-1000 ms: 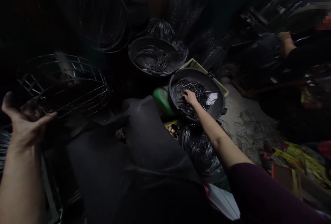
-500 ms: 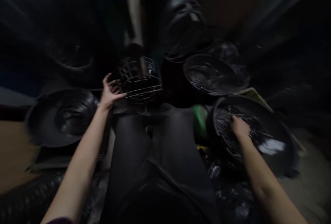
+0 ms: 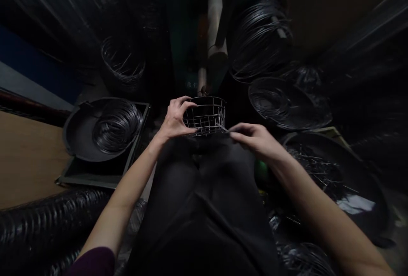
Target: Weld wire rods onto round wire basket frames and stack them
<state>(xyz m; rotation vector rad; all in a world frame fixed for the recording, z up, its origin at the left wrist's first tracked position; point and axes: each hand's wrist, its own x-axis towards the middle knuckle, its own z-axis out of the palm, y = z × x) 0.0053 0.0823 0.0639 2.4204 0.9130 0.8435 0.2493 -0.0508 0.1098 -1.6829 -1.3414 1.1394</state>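
A round wire basket [image 3: 209, 116] sits just beyond my knees, under the working end of a machine. My left hand [image 3: 176, 118] grips the basket's left side, thumb low and fingers curved over the upper part. Between the thumb and fingertips of my right hand [image 3: 251, 136] is a short thin metal wire piece [image 3: 222, 127]. Its far end reaches the right side of the basket; whether it touches the mesh I cannot tell. To the right, a dark basin [image 3: 360, 182] holds many loose wire pieces [image 3: 318, 167] and a white scrap.
A machine with a pale cylinder [image 3: 216, 25] rises ahead. At left, a basin [image 3: 79, 135] of wire rings stands on a green-edged crate [image 3: 86, 180]. Another basin [image 3: 287, 110] with rings lies at right, below a large wire coil [image 3: 258, 42]. Stacked ribbed dark goods [image 3: 47, 220] lie lower left.
My right hand has come out of the right basin to the basket with a wire piece. My left hand has closed on the basket's side. The view has swung left.
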